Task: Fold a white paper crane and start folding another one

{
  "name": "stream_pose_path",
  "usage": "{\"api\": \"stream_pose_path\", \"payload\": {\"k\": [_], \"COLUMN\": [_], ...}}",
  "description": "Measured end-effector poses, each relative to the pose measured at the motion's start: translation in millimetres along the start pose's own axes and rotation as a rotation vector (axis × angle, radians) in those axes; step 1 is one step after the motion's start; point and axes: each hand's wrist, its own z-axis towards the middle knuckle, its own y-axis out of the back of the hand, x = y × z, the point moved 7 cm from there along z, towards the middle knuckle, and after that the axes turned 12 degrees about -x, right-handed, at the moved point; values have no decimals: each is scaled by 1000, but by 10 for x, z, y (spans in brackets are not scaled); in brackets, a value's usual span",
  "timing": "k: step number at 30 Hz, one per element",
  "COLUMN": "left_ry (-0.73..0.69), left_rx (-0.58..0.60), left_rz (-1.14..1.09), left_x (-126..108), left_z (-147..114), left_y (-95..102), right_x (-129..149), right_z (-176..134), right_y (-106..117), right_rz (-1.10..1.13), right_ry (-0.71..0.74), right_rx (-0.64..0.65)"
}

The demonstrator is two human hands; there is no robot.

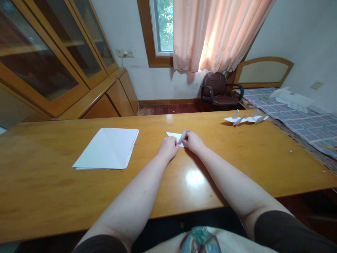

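A small folded sheet of white paper (173, 135) lies on the wooden table in front of me, one pointed corner reaching out to the left. My left hand (169, 147) is closed at its near edge, fingertips pressed on the paper. With the fingers of my right hand (193, 141) I pinch a raised flap of the same paper, which stands up from the rest. Parts of the folds are hidden behind my fingers. To the left rests a stack of square white paper (106, 149). Folded paper figures (244, 119) with upright points stand at the far right.
The wooden table (52, 196) spans the view. Beyond it are a brown office chair (217, 89), a curtained window and, at the right, a bed (297, 112) with crumpled white material. A glass-fronted cabinet (60, 52) stands at the left.
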Motion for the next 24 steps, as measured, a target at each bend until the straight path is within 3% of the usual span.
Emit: {"api": "stream_pose_path", "payload": {"k": [4,10,24], "left_ry": [-6,-15,4], "left_rx": [13,3,-19], "left_rz": [16,2,37], "left_x": [9,7,76], "left_z": [1,30,40], "left_y": [28,62,46], "right_x": [18,147,279], "right_z": [-33,-83,-224], "right_y": [-8,-17,43], "right_rz": [38,87,10], "right_ry": [11,201,317], "right_rx": [27,96,162]}}
